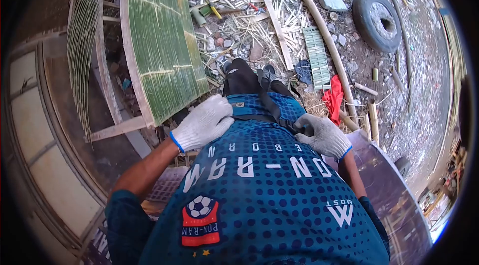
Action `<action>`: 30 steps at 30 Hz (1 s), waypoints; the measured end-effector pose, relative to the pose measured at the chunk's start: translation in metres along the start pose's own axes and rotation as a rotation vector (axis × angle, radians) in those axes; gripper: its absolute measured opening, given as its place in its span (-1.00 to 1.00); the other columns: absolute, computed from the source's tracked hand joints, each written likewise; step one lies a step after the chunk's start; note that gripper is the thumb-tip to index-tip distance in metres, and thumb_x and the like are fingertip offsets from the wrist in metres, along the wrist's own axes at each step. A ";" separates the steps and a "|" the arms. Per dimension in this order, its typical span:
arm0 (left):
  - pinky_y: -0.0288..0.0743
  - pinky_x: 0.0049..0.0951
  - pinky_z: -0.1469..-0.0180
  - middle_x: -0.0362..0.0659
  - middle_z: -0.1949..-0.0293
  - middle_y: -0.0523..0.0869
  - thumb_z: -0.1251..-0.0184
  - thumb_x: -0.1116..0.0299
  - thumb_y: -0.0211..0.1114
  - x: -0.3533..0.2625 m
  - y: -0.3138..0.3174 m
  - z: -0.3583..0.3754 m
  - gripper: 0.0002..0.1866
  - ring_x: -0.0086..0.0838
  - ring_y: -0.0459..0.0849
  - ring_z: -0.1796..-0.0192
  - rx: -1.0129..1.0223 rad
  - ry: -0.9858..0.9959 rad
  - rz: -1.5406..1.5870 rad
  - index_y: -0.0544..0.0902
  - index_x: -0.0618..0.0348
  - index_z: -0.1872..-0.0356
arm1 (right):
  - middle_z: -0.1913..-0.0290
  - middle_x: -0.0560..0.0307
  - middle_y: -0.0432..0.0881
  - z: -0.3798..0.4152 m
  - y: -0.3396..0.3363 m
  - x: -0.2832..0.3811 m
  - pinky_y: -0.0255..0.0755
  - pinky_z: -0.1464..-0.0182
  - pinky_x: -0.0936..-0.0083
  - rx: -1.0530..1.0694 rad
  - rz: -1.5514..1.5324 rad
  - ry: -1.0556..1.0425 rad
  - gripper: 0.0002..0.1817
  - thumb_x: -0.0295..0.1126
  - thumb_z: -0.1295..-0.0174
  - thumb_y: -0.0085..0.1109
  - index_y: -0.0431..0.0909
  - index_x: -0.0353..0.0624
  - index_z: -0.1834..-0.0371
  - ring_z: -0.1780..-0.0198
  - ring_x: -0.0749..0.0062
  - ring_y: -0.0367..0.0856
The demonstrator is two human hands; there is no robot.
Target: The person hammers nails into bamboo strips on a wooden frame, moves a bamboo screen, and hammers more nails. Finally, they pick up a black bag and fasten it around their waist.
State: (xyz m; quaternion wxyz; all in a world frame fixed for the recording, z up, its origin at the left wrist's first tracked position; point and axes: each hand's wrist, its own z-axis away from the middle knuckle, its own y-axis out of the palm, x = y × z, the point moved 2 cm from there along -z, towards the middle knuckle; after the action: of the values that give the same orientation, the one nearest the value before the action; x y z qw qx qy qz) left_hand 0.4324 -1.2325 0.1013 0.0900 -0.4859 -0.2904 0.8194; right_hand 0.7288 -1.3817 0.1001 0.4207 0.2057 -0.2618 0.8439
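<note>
White knitted gloves with blue cuffs cover both hands, held at the waist of a teal patterned shirt. A black strap crosses the front of the waist. My left hand rests against the shirt beside the strap's left end, its fingers curled together; what lies within them is hidden. At the strap's other end, my right hand has its thumb and fingers closed around the dark strap. Below the shirt hem show dark trousers and shoes.
Green split-bamboo panels in a wooden frame stand at the left. Ahead lie bamboo scraps, a yellow-handled tool, a woven green strip, a red cloth and long poles. A tyre lies at the upper right.
</note>
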 end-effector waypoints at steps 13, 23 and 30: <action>0.47 -0.09 -0.06 0.05 0.27 0.57 -0.32 0.37 0.33 -0.007 -0.013 -0.028 -0.81 -0.02 0.56 0.06 -0.094 0.043 -0.108 0.60 0.32 0.31 | 0.31 -0.08 0.73 -0.086 0.006 0.094 0.62 0.13 0.04 -0.026 0.528 -0.637 -0.69 -0.06 -0.38 0.21 0.71 -0.07 0.19 0.20 -0.08 0.75; 0.48 -0.11 -0.05 0.02 0.26 0.57 -0.30 0.37 0.33 -0.022 -0.016 -0.043 -0.84 -0.04 0.57 0.08 0.093 0.212 -0.168 0.60 0.27 0.32 | 0.36 -0.12 0.69 -0.066 -0.007 0.074 0.58 0.13 0.00 -0.015 0.486 -0.705 -0.69 -0.08 -0.40 0.16 0.65 -0.09 0.28 0.22 -0.12 0.73; 0.47 -0.12 -0.06 0.03 0.23 0.60 -0.33 0.35 0.28 0.001 0.000 -0.046 -0.84 -0.02 0.56 0.08 0.004 0.171 -0.030 0.59 0.25 0.26 | 0.32 -0.18 0.72 -0.094 -0.009 0.080 0.59 0.03 0.00 -0.056 0.147 -0.802 -0.73 -0.14 -0.31 0.20 0.70 -0.11 0.23 0.17 -0.14 0.74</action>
State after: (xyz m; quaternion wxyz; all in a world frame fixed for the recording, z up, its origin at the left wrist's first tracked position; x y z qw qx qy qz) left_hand 0.4703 -1.2138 0.0841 0.1279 -0.5495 -0.2874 0.7740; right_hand 0.6795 -1.2715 0.0745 0.2290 0.4877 -0.4421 0.7172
